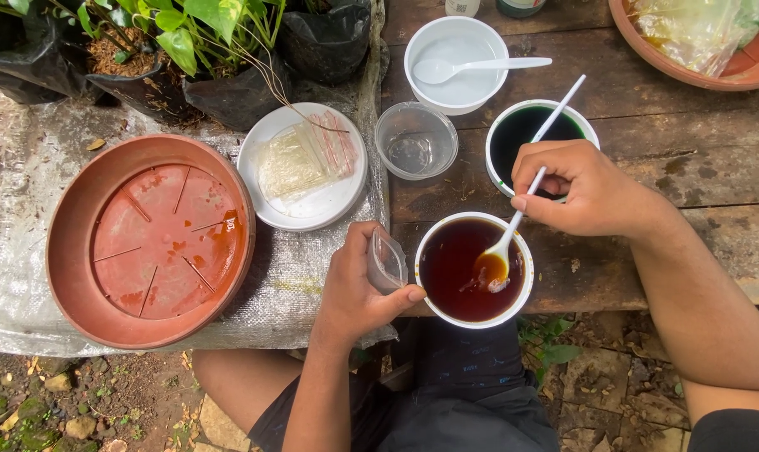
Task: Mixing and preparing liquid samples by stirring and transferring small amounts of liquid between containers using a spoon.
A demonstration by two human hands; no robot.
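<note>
Partly hidden or cut off: black nursery bags with plants (157,59) at the upper left, two bottle bases at the top edge, and a terracotta saucer holding a plastic bag (706,38) at the upper right.

Hands: left hand (358,289) clenched around one small clear container (386,262), just beside the white bowl of reddish-brown liquid (474,269); right hand (584,188) pinching one white spoon (513,230), its tip dipped in that liquid.

Count, left to right: one empty terracotta saucer (149,241), one white plate with clear packets (304,167), one clear empty cup (416,141), three white bowls, two spoons.
</note>
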